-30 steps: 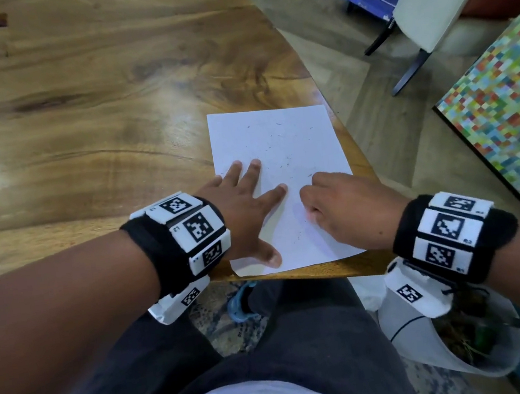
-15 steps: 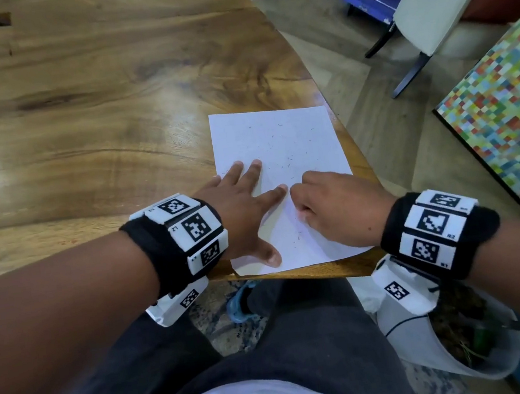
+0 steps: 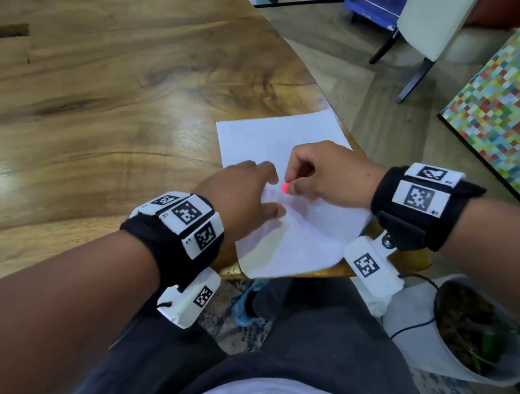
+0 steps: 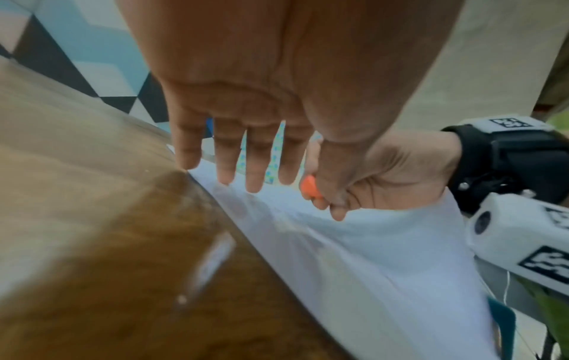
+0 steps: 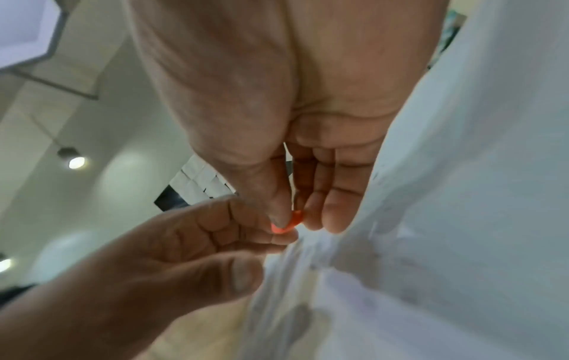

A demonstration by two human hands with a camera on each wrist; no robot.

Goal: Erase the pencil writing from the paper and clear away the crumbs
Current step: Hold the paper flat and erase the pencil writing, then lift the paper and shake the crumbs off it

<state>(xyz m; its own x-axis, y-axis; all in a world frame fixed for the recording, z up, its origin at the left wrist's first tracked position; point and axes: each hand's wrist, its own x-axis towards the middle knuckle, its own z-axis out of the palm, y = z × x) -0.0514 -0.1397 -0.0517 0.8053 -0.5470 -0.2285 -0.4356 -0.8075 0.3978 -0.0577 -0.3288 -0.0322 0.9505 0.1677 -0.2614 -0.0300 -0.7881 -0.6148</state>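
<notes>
right hand (image 3: 322,175) is pinching a small orange eraser (image 3: 285,188) between thumb and fingertips, its tip pointing down at the paper (image 3: 280,134) directly beneath. left hand (image 3: 245,195) is lying immediately beside it with straight fingers (image 4: 227,158), holding nothing. whether they are touching the sheet cannot be told. the sheet is running lengthwise away from both hands along the table (image 3: 77,121) edge, its near end lifting and hanging past the edge. judgement: right hand is nearer for rubbing, while the left should pin the loose sheet.
</notes>
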